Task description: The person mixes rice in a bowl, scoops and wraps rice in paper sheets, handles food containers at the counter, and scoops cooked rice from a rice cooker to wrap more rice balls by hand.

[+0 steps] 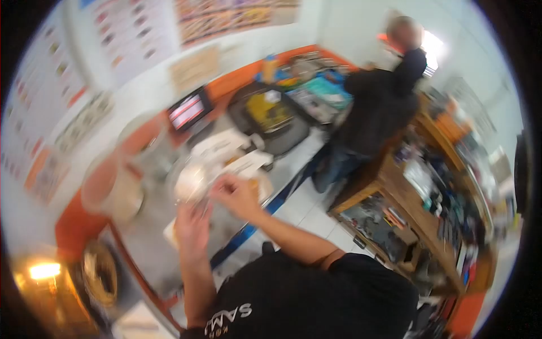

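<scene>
My left hand point(193, 222) is closed around a pale, round object point(192, 182) that looks wrapped or covered in clear plastic; motion blur hides its exact kind. Right beside it, my right hand point(237, 196) has its fingers pinched together at the object's edge, and what they hold is too blurred to make out. Just beyond both hands lie white cards with dark print point(220, 144) on the grey table point(148, 240). A second printed card point(247, 164) is close above my right hand.
Clear containers point(113, 195) stand along the table's left side. A small lit screen point(189, 112) and a dark tray with a yellow packet point(270, 110) are farther back. Another person point(375, 104) stands at the right, near a cluttered wooden shelf point(395, 192). A lamp point(45, 271) glows lower left.
</scene>
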Demonstrator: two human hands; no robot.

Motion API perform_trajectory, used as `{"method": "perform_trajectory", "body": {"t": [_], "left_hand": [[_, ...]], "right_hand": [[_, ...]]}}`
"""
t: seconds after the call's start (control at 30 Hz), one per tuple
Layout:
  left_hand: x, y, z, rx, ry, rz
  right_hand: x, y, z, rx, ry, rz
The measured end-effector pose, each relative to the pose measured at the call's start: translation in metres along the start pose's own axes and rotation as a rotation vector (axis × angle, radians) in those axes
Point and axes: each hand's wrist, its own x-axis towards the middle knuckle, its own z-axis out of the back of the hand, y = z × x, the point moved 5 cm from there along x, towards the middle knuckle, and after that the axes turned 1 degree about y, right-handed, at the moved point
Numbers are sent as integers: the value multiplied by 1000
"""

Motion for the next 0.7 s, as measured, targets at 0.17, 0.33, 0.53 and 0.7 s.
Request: {"method": "perform_trajectory", "body": {"t": [0.17, 0.33, 0.53, 0.7], "left_hand": [[-8, 9, -12, -115, -41, 58], [-2, 27, -11, -90, -68, 104], [3, 47, -7, -9, -128, 39], [8, 55, -4, 58, -95, -29]], "right_hand": [[-9, -3, 17, 33, -123, 164], [-14, -9, 23, 58, -140, 87], [-25, -34, 20, 116, -147, -81], [-38, -57, 6, 654, -122, -425]]}}
